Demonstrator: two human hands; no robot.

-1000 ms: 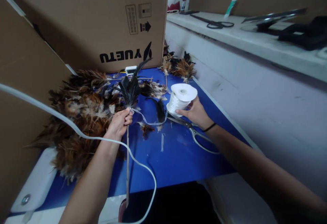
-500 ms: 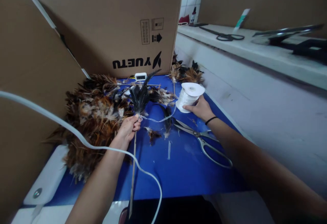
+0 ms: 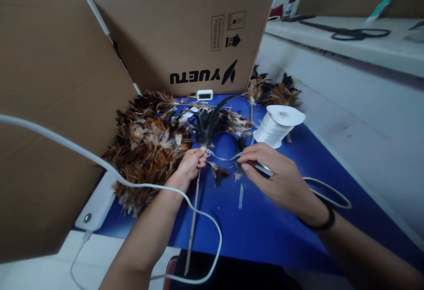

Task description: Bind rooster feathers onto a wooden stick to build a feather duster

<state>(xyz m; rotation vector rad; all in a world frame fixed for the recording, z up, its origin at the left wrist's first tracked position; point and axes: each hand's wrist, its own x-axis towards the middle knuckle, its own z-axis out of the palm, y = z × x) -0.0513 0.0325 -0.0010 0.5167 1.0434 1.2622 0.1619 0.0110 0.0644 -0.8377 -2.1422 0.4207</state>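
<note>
My left hand (image 3: 194, 161) is closed in a pinch around the top of a thin wooden stick (image 3: 192, 232), where a tuft of black feathers (image 3: 207, 124) fans upward. From that pinch a thin white ribbon (image 3: 222, 157) runs right to the fingers of my right hand (image 3: 278, 175), which are closed on it. Behind my right hand a white spool of ribbon (image 3: 276, 126) stands on the blue table. Scissors (image 3: 331, 190) lie beneath my right hand, mostly covered, with one handle loop showing. Loose feathers (image 3: 219, 174) lie between my hands.
A large heap of brown feathers (image 3: 149, 148) spreads at left beside a white power bank (image 3: 97, 206). A white cable (image 3: 132, 185) crosses over my left forearm. Cardboard (image 3: 185, 29) stands behind, with a small digital display (image 3: 204, 95) before it. More feather bundles (image 3: 281, 91) lie back right.
My right hand has let go of the spool, now standing on the table, and has come nearer to the ribbon over the scissors. My left hand keeps its pinch. The view has shifted.
</note>
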